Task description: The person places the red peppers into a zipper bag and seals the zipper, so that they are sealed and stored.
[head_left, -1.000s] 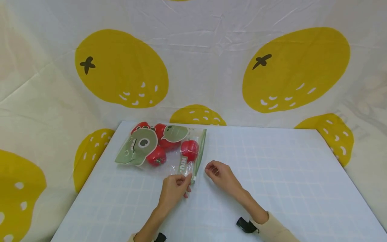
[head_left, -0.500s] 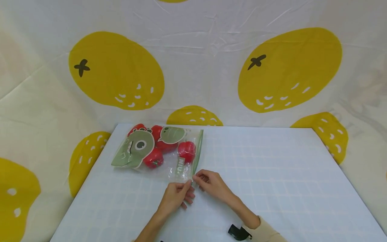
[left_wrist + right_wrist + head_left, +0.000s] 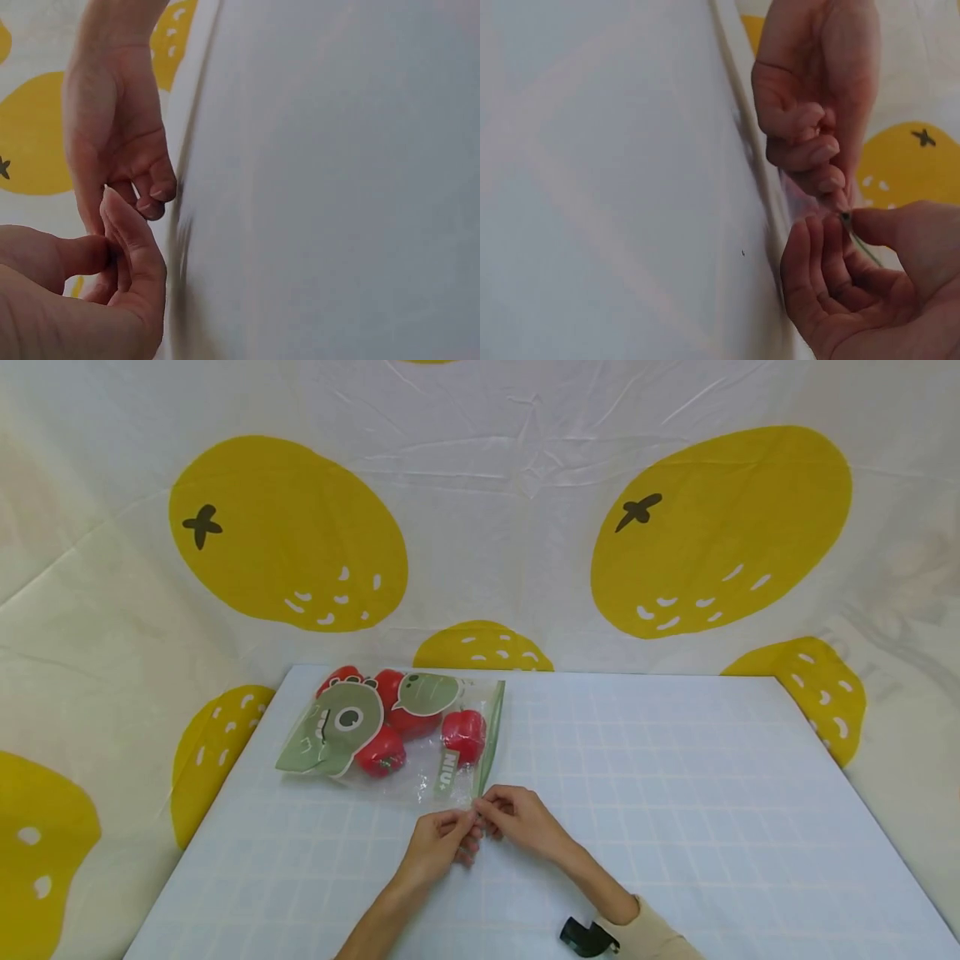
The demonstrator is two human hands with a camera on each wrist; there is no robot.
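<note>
A clear zip bag (image 3: 408, 785) with a green dinosaur print lies at the table's back left, several red bell peppers (image 3: 463, 735) inside it. Its green zip edge (image 3: 491, 743) runs down the right side to the near corner. There my left hand (image 3: 435, 847) pinches the bag between thumb and index finger. Meeting it fingertip to fingertip, my right hand (image 3: 528, 818) pinches the same corner from the right. The right wrist view has a small dark green end of the zip edge (image 3: 845, 217) between the fingertips. Fingers mostly hide the corner in the head view.
The bag rests on a table with a pale blue checked cover (image 3: 675, 827). Behind the table hangs a white cloth (image 3: 502, 527) printed with large yellow fruit. A black wrist camera (image 3: 587, 937) sits at the right sleeve.
My right hand has come left and down to the bag's corner and now pinches it beside the left hand. The left hand has stayed at the corner. The peppers have kept their places.
</note>
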